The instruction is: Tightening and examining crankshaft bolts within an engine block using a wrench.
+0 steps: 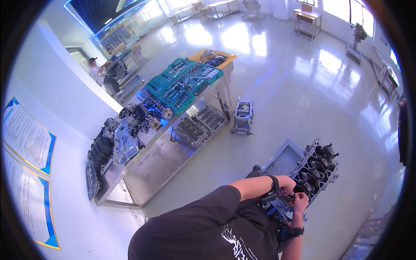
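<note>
An engine block [330, 175] with a dark crankshaft [315, 168] lying in it stands in front of me at the lower right. Both my hands meet at its near-left end. My left hand [286, 183] reaches in from the left with its fingers bent down and partly hidden. Just to its right, my right hand [300, 201] has its fingers pinched together close to the left one's fingertips. Something small and dark seems to be between the hands, too small to name. Black bands circle both wrists.
A grey tray [282, 159] lies beside the block. A metal engine housing [243, 118] sits on the floor ahead. On the left bench are an open teal socket set [180, 82], camshafts [152, 113] and a metal cover [125, 141]; cylinder-head castings [195, 126] rest below. Another person [96, 69] works far left.
</note>
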`<state>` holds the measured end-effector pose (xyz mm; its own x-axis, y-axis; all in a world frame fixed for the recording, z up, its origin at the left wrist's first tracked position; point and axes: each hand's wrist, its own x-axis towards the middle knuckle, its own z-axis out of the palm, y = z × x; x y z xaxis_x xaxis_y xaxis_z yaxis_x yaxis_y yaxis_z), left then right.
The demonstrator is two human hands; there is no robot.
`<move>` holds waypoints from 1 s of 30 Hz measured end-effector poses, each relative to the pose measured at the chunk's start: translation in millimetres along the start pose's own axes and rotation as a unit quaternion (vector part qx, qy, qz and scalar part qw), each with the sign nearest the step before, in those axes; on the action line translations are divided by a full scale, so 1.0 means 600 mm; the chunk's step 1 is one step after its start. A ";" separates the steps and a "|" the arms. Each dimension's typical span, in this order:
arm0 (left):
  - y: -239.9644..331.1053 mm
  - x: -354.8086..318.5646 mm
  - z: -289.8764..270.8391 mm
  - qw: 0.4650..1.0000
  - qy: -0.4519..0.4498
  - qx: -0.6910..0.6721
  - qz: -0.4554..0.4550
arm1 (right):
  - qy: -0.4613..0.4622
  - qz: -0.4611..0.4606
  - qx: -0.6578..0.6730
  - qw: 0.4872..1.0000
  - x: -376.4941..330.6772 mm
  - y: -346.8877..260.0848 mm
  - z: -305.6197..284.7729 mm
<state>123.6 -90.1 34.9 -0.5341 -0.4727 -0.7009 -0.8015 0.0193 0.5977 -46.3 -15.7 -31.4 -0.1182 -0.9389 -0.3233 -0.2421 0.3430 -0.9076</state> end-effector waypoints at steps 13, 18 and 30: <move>0.043 -0.023 0.079 0.973 -0.002 -0.232 0.004 | 0.068 -0.097 -0.116 0.986 -0.006 0.003 0.000; 0.060 -0.022 0.100 0.935 0.024 -0.353 -0.031 | 0.043 -0.100 -0.053 0.993 0.006 0.036 -0.014; 0.100 0.025 0.155 0.826 0.035 -0.558 -0.073 | -0.103 0.089 0.165 0.977 -0.196 -0.008 -0.104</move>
<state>42.5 -14.3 24.1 -0.4052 -0.4496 -0.7960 -0.0886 -0.8473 0.5236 -91.2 94.8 27.9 0.0735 -0.8625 -0.5006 0.0922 0.5057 -0.8578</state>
